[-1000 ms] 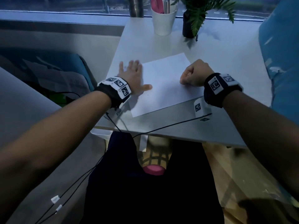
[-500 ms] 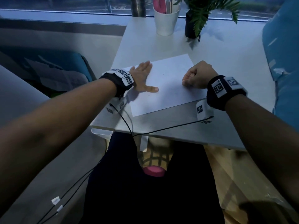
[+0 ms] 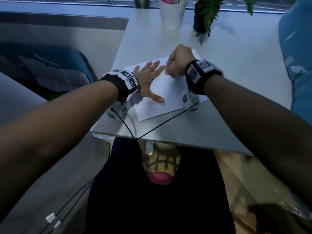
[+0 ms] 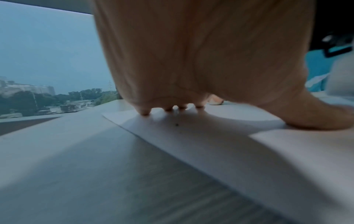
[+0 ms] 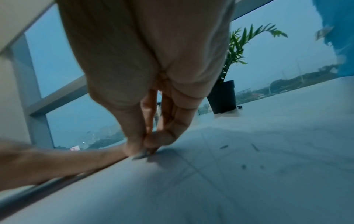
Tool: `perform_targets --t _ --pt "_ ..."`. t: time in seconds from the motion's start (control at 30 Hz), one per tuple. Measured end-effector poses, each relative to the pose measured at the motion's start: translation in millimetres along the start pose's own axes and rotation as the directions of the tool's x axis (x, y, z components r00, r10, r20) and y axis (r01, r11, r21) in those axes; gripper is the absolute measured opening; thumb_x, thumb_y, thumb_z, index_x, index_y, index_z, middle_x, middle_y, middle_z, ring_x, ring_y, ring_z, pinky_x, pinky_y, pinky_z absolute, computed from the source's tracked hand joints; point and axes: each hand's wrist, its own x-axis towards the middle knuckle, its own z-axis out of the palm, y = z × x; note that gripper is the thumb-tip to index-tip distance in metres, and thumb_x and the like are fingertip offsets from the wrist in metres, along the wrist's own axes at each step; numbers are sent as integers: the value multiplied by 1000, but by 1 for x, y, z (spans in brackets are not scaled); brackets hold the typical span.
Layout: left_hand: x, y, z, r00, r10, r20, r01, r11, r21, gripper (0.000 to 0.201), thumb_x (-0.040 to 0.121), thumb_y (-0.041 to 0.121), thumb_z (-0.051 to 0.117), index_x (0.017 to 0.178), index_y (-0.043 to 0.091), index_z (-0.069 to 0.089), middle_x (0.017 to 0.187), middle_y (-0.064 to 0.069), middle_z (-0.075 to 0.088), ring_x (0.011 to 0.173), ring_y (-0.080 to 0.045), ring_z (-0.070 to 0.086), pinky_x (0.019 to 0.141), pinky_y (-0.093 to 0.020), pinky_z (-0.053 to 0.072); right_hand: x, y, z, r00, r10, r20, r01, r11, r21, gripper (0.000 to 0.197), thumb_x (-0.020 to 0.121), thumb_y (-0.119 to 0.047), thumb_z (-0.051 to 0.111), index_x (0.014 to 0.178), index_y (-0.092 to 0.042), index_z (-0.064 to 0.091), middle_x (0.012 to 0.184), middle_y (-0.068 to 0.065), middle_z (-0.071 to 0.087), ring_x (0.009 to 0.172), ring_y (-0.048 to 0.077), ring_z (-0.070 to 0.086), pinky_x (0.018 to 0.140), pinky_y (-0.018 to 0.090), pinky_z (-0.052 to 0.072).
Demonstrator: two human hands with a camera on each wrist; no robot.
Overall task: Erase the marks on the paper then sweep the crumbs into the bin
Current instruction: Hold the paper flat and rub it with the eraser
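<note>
Paper, a white rectangular sheet, lies flat on the pale grey counter. The left hand presses it with spread, straight fingers. The right hand pinches a small grey eraser against the sheet, beside the left fingertips.

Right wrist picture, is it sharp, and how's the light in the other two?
Right wrist view: motion-smeared around the right hand, crumbs streaked. Left wrist view: left hand soft, shading the paper. Head view: dim, bluish, edges bowed.
</note>
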Motion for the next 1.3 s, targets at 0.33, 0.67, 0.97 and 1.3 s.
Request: perform_targets --t 0.33,0.67,0.97,1.3 --pt "0 1 -2 1000 -8 16 8 999 -33 137 49 89 59 152 38 -15 161 5 -24 148 -20 -20 118 -58 -5 2 1 9 999 -45 7 46 991 -127 27 74 -22 68 94 -4 71 90 10 73 90 24 69 76 30 59" --pt "-2 6 -3 999 -28 20 28 1000 -10 138 53 85 63 153 34 -16 160 5 -25 148 -20 -20 118 -56 -6 12 2 1 996 -82 19 84 983 -165 35 68 -27 75 91 -1 66 89 11 68 88 19 65 74 27 56" --pt "-4 9 -5 999 -28 18 29 999 -23 137 55 81 67 154 33 -15 161 5 -24 148 -21 -20 118 -56 -6 7 6 -2 996 -88 26 91 974 -209 34 73 -24 71 95 2 67 90 15 70 88 21 66 72 26 54" --pt "-1 6 -1 1000 -19 9 19 1000 -3 139 53 85 63 154 32 -16 161 4 -24 148 -21 -20 118 -57 -6 6 2 7 999 -42 -24 39 990 -132 31 67 -25 77 85 -2 65 80 10 67 83 17 65 71 26 54"
